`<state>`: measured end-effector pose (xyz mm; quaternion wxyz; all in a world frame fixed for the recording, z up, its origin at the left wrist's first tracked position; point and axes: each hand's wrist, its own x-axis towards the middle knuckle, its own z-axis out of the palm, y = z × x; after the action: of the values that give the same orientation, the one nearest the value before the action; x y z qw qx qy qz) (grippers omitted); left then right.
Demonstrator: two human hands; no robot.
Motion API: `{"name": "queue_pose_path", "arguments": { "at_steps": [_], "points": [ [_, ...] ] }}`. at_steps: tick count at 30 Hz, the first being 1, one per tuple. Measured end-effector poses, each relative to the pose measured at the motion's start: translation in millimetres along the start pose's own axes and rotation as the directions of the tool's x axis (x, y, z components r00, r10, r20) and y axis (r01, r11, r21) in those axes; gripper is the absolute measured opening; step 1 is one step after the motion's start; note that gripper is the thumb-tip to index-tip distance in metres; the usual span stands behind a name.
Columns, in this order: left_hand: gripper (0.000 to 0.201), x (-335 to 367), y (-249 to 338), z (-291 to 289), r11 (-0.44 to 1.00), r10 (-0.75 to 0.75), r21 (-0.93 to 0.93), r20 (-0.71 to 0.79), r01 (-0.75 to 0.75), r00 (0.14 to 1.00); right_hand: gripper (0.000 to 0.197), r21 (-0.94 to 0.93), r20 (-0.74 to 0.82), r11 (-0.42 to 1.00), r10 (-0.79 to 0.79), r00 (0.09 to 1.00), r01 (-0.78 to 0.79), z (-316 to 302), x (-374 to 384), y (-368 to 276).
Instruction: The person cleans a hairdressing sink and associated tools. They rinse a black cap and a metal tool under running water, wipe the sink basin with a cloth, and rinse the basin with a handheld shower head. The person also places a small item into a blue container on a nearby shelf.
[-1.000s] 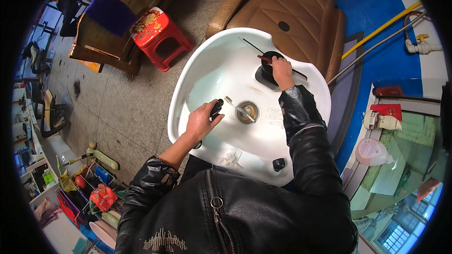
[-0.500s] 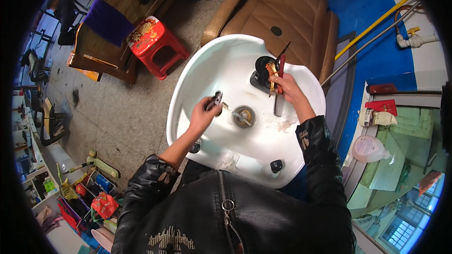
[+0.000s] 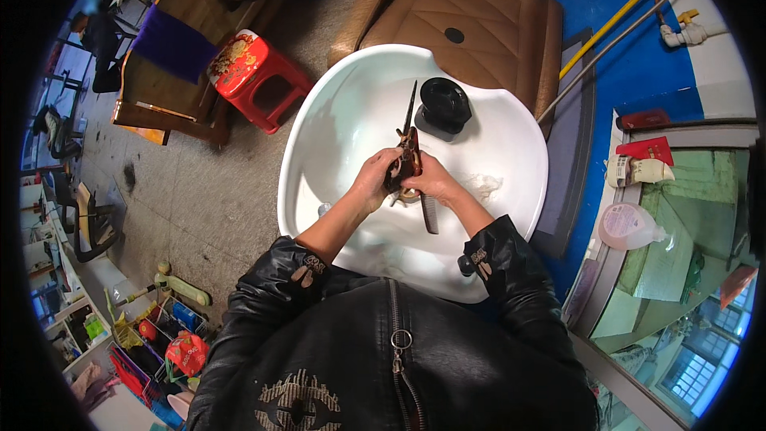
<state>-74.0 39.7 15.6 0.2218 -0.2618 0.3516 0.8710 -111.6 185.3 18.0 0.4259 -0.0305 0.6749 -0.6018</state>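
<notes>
Both hands are together over the white washbasin. My right hand is closed on a bundle of hairdressing tools. From it, a pair of scissors points away from me with dark, slim blades, and a dark comb hangs toward me. Red and gold parts show between the fingers. My left hand is closed against the left side of the bundle, around a small dark thing largely hidden by the fingers. Beyond the hands, a black rubber-like neck rest stands in the basin.
A brown padded chair adjoins the basin's far side. To the left stand a red stool and a wooden bench. A glass-topped counter with a pinkish bottle lies to the right. A basket of supplies sits lower left.
My right hand has brought the tools from beside the neck rest toward the basin's middle. My left hand, holding a small dark-and-silver thing, has moved right to meet them.
</notes>
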Motion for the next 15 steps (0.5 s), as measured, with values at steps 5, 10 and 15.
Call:
{"name": "queue_pose_path", "arguments": {
  "at_steps": [5,10,15],
  "points": [
    [0.018,5.6,-11.3,-21.2,0.998,0.015,-0.058,-0.103,-0.021,0.995,0.037,-0.038,-0.285,0.999,-0.026,0.958,0.016,12.4,-8.9,-1.5],
    [0.022,2.8,4.8,-29.1,0.961,-0.063,-0.275,-0.070,0.042,0.996,0.026,0.237,-0.222,0.966,-0.046,0.974,0.099,-5.3,-9.1,21.5],
    [0.025,-7.3,2.6,-33.6,0.954,-0.087,-0.293,-0.070,0.063,0.994,0.023,0.411,-0.256,0.906,0.005,0.967,0.104,-16.4,-7.3,20.4]
  ]
}}
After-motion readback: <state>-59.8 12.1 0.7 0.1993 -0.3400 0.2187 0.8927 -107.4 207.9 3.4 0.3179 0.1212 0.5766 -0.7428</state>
